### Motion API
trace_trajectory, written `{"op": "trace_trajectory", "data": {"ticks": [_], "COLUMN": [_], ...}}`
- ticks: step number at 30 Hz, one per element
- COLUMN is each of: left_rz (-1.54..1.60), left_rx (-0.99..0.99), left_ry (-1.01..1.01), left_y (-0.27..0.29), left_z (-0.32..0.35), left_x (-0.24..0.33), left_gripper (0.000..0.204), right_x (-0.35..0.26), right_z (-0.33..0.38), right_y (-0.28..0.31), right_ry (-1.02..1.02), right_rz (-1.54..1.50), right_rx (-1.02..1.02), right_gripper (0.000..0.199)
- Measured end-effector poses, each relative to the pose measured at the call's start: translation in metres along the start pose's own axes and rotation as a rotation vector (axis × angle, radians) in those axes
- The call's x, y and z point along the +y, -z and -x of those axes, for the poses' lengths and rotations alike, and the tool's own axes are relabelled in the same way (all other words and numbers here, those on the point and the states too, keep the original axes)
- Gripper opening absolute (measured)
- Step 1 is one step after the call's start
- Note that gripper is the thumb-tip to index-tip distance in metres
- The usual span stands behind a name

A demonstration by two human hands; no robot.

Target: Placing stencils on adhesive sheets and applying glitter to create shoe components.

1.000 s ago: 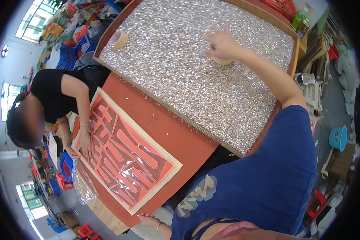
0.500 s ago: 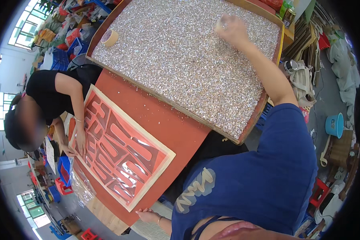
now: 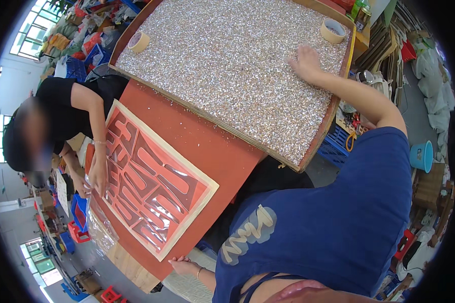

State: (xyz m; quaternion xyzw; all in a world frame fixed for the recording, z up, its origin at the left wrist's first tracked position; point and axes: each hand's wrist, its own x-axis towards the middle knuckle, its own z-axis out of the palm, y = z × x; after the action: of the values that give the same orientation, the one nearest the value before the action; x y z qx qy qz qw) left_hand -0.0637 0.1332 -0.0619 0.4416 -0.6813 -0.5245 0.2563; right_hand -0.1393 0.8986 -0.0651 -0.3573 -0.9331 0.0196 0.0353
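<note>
A large shallow tray is filled with silvery glitter flakes. My right hand lies on the flakes toward the tray's right side, fingers apart, holding nothing. Beyond it a cream tape roll stands in the far right corner. Low in view, my left hand has its fingers curled at the near edge of a red board. On that board lies a pale-bordered sheet with red and dark curved shapes under shiny clear film.
Another person's hands work at the sheet's left edge, beside crumpled clear plastic. A second tape roll sits at the tray's left. A blue crate stands under the tray's right side, and a light-blue bucket on the floor.
My right hand has let go of the tape roll, which now stands in the tray's far right corner. The hand has come nearer, onto the flakes. My left hand stays at the board's edge.
</note>
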Motion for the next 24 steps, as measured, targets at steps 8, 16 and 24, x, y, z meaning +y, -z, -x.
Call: {"op": "trace_trajectory", "data": {"ticks": [8,16,24], "left_rz": [0.007,0.037,0.018], "left_rx": [0.015,-0.054,-0.151], "left_ry": [-0.030,0.069,0.328], "left_y": [0.006,0.008,0.001], "left_z": [0.002,-0.007,-0.005], "left_x": [-0.003,0.003,0.041], "left_gripper": [0.037,0.039,0.046], "right_x": [-0.109,-0.050,-0.285], "right_z": [0.072,-0.121,-0.049], "right_y": [0.017,-0.017,-0.014], "right_ry": [1.040,-0.293,0.846], "right_rz": [-0.166,-0.082,-0.352], "right_rx": [0.019,0.344,0.044], "right_gripper": [0.054,0.056,0.053]}}
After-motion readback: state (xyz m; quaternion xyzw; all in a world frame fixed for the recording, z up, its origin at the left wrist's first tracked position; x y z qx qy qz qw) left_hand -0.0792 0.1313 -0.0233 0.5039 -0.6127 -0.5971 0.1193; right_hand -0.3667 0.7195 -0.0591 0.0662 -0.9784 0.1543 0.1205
